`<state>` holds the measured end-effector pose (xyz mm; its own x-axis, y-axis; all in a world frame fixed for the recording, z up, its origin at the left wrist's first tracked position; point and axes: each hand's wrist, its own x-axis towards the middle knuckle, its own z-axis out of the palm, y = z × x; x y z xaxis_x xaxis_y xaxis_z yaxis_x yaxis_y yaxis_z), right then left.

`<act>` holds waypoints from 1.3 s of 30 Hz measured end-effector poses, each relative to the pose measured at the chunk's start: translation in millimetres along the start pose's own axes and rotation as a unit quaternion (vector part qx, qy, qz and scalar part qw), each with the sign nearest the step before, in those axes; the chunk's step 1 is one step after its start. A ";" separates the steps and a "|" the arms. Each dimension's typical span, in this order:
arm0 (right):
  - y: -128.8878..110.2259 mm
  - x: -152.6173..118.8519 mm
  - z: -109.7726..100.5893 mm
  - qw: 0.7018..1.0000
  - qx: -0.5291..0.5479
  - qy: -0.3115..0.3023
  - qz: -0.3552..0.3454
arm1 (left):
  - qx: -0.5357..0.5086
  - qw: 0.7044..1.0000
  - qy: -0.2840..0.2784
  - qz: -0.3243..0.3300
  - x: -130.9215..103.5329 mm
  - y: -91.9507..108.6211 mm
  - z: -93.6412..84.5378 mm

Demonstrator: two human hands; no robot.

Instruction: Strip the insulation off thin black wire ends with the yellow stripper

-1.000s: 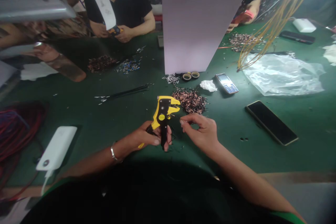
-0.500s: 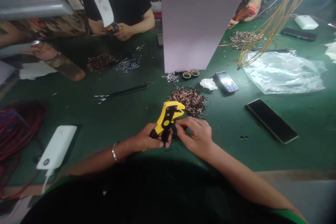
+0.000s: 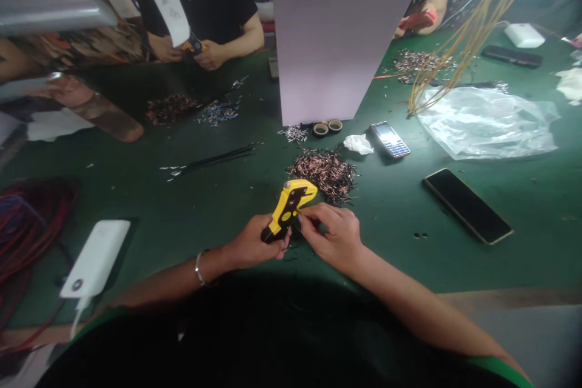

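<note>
My left hand [image 3: 254, 244] is wrapped round the handles of a yellow and black wire stripper [image 3: 286, 213], whose jaws point up and away from me. Close against the tool's right side, my right hand [image 3: 334, 233] has its thumb and forefinger pinched together. Whatever lies between those fingertips is too small to make out. Just beyond the jaws is a heap of short copper-ended wire pieces [image 3: 324, 174]. A few dark scraps lie on the green table under my hands.
Black wires [image 3: 213, 159] lie left, near a white power bank [image 3: 96, 257] and red cable coils [image 3: 31, 224]. At right are a smartphone [image 3: 468, 206], a keypad phone [image 3: 390, 139] and a plastic bag [image 3: 488, 121]. A pale partition [image 3: 318, 42] stands ahead; co-workers' hands work beyond it.
The stripper's handles have come closer together in my left hand. My right hand stays pinched beside the tool, and the whole view has shifted slightly.
</note>
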<state>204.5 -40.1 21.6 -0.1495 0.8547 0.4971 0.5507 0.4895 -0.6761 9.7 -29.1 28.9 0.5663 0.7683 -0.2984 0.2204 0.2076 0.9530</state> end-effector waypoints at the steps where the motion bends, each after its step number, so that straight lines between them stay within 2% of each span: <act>1: 0.2 -0.3 0.2 1.000 0.003 0.000 0.004 | -0.005 1.000 0.005 -0.006 -0.3 -0.5 0.6; 7: -1.1 -0.7 0.6 1.000 0.024 0.007 0.019 | -0.023 0.998 0.051 -0.040 -0.2 -8.2 4.0; 16: -3.1 -0.5 1.2 0.992 0.082 0.013 0.098 | -0.006 0.994 0.103 -0.032 1.9 -13.6 5.0; 24: -3.1 1.1 1.0 0.977 0.138 -0.001 0.162 | -0.021 0.993 0.112 -0.031 1.9 -14.4 4.5; 28: -2.3 1.2 4.5 0.952 0.213 -0.025 0.220 | -0.013 0.992 0.121 -0.023 3.3 -15.2 4.4; 31: -2.0 -0.2 11.3 0.904 0.314 -0.080 0.278 | 0.029 0.991 0.133 -0.015 3.5 -15.3 4.8; 34: -3.7 -2.9 21.4 0.861 0.393 -0.149 0.284 | 0.072 0.984 0.160 0.026 3.0 -14.4 6.2; 36: -5.8 -5.8 29.1 0.856 0.395 -0.175 0.282 | 0.084 0.979 0.176 0.063 2.9 -14.1 8.0; 39: -8.8 -11.0 40.9 0.867 0.360 -0.169 0.300 | 0.080 0.976 0.188 0.076 3.6 -16.0 12.0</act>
<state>167.7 -46.7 -0.1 -0.3126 0.9352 -0.1664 -0.0250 -0.1832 -0.9828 17.8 -37.0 11.9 0.2766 0.9572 -0.0851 0.2950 -0.0003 0.9555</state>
